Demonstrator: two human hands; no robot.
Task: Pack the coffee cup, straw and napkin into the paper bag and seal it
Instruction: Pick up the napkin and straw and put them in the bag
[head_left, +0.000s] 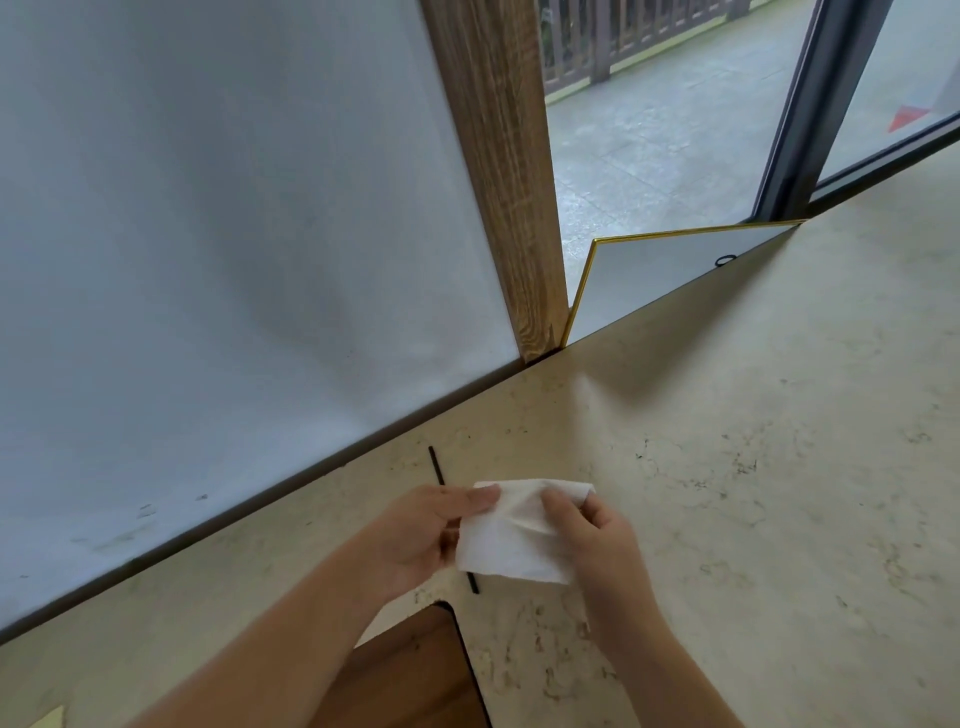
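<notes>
Beige marble bench (727, 467): left hand (415, 535) and right hand (597, 540) pinch white paper napkin (511, 540), folding over thin black straw (435, 465); next, bagging probably; no bag visible.

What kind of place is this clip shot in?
Probably a cafe or home counter beside a terrace: a marble-look counter runs along a glass door onto a railed, tiled terrace. Both hands hold a napkin over a black straw.
</notes>
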